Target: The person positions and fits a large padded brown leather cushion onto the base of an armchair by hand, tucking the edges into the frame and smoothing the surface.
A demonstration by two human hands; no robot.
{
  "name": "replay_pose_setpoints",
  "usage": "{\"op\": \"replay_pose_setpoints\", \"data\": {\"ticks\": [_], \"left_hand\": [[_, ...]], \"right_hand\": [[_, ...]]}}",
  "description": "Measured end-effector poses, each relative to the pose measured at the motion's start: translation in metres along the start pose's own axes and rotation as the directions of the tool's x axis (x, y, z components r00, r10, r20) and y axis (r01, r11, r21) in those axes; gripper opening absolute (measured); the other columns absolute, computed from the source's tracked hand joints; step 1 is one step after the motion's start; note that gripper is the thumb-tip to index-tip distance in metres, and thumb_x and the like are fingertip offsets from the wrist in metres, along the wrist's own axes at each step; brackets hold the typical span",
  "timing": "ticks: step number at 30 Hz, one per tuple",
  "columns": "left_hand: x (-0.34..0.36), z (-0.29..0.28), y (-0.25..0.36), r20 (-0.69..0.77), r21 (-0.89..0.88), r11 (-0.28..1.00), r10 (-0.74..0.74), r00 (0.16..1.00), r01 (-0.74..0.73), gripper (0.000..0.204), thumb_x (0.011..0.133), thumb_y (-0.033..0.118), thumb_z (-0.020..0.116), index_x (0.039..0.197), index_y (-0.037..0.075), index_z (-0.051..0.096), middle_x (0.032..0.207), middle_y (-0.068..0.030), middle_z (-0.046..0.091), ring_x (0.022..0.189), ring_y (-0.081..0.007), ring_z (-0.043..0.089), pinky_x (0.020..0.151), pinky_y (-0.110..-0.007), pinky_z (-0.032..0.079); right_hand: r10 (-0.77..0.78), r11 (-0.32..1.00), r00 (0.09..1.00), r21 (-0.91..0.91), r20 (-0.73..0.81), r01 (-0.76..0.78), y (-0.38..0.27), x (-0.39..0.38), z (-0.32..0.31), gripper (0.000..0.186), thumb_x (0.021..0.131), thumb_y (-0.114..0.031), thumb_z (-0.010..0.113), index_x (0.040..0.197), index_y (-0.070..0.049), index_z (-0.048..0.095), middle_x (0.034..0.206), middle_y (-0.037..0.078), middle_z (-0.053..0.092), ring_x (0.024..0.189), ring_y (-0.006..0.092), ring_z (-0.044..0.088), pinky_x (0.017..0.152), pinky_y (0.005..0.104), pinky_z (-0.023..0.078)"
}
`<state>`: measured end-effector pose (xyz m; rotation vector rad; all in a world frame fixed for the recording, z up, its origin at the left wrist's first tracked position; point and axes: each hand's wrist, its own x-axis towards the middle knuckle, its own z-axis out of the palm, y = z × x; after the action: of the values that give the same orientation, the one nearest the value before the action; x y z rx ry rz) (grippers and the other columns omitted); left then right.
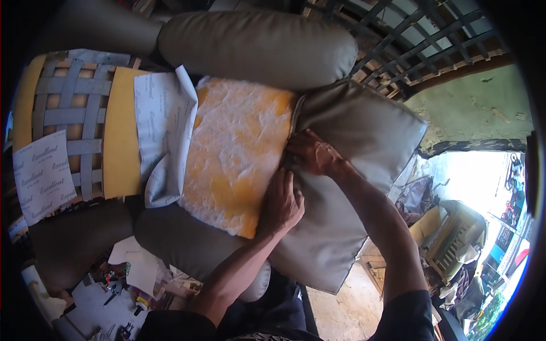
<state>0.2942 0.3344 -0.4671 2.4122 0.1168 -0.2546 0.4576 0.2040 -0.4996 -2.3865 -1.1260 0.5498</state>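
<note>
A brownish-grey upholstered cushion cover (352,136) lies beside a yellow foam pad topped with patchy white fibre (233,136). My right hand (315,152) has its fingers closed on the cover's edge where it meets the foam. Just below it, my left hand (284,202) is curled at the same seam, its fingertips partly hidden, so what it holds is unclear. A white printed sheet (162,119) lies folded over yellow foam strips (119,131). A padded armrest (256,51) runs above, another (170,238) below.
Grey woven webbing (74,102) on a frame is at the left, with another printed sheet (42,176). Tools and scraps (136,284) lie lower left. A webbed frame (409,28) stands above right, beside a green wall (478,108), bright doorway and piled items (455,238).
</note>
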Motion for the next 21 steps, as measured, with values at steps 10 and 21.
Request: {"op": "replay_pose_setpoints", "data": {"ticks": [10,21], "left_hand": [[0.096,0.01,0.0,-0.267,-0.242,0.97,-0.082,0.96,0.016,0.029,0.084,0.006,0.06,0.111,0.002,0.05,0.112,-0.0205,0.05,0.099,-0.0401,0.053,0.088,-0.048,0.044],[0.236,0.015,-0.053,0.076,-0.477,0.843,-0.243,0.967,0.25,0.039,0.097,0.038,0.063,0.097,0.0,0.069,0.087,-0.008,0.069,0.083,-0.0145,0.061,0.075,-0.032,0.048]], "right_hand": [[0.223,0.853,0.807,-0.291,-0.547,-0.432,0.04,0.02,-0.037,0.053,0.091,-0.015,0.056,0.144,-0.01,0.048,0.154,0.015,0.036,0.135,0.0361,0.042,0.115,0.0522,0.031],[0.169,0.93,0.852,-0.206,-0.496,-0.305,0.044,0.023,-0.037,0.054,0.092,-0.022,0.062,0.143,-0.007,0.049,0.147,0.015,0.047,0.133,0.0377,0.046,0.111,0.0482,0.037]]}}
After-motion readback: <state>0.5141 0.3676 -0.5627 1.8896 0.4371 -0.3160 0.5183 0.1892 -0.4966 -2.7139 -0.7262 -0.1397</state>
